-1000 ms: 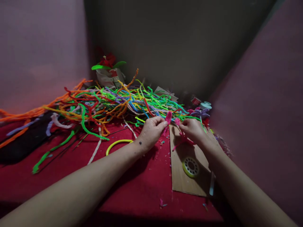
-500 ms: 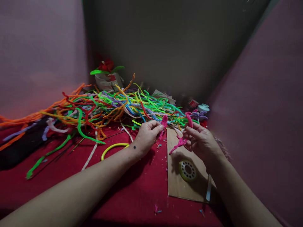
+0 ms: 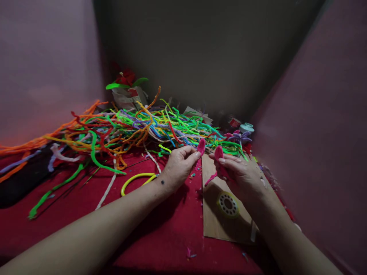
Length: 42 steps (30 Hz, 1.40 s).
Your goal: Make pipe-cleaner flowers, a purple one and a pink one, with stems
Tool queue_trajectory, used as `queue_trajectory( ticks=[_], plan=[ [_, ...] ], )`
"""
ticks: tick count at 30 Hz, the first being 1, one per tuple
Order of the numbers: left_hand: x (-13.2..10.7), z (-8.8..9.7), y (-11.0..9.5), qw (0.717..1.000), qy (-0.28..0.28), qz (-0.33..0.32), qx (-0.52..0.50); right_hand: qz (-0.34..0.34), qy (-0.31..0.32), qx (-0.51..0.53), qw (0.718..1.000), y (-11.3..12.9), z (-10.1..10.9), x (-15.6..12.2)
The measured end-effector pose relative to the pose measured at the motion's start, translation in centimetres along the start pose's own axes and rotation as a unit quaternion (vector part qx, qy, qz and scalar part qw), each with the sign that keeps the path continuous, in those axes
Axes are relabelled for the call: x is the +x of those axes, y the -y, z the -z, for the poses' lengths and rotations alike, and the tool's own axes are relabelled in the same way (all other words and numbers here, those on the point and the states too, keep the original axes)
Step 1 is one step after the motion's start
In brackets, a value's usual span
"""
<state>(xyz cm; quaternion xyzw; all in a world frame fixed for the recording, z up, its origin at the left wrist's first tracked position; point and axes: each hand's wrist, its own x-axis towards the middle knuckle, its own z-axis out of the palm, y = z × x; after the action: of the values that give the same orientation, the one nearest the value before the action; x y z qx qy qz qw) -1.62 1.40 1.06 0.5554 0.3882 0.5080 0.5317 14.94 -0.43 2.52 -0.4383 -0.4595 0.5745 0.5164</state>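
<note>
Two pink loops (image 3: 201,146) jut above left hand (image 3: 179,168), right hand (image 3: 241,173).

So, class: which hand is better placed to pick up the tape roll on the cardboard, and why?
Probably the right hand: it hovers next to the tape roll; the left hand is farther off, over red cloth. Both pinch pink pieces.

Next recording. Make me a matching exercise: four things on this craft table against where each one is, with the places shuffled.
Things: 1 tape roll; 2 yellow hoop; 3 red flower; 4 pink loop.
Places: A behind the pile of fuzzy wires; B pinched in the left hand; C on the cardboard sheet; D on the red cloth near that hand.
Pairs: 1-C; 2-D; 3-A; 4-B.
</note>
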Motion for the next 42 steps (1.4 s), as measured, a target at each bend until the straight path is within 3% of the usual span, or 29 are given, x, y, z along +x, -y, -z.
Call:
queue_trajectory(
  ticks=[4,15,23,42],
  plan=[
    [-0.09,-0.06,-0.14,1.000,0.007,-0.011,0.019,0.001,-0.023,-0.037,0.999,0.18,-0.08,0.33],
    [-0.13,-0.09,-0.44,0.993,0.024,-0.039,0.111,0.075,-0.001,-0.155,0.985,-0.08,-0.58,-0.25],
    [-0.23,0.11,0.10,0.981,0.034,-0.088,0.170,0.077,-0.013,-0.175,0.981,0.13,-0.67,-0.44],
    [-0.17,0.16,0.53,0.973,0.035,-0.098,0.204,0.081,-0.007,-0.180,0.980,-0.14,-0.58,-0.52]
  ],
)
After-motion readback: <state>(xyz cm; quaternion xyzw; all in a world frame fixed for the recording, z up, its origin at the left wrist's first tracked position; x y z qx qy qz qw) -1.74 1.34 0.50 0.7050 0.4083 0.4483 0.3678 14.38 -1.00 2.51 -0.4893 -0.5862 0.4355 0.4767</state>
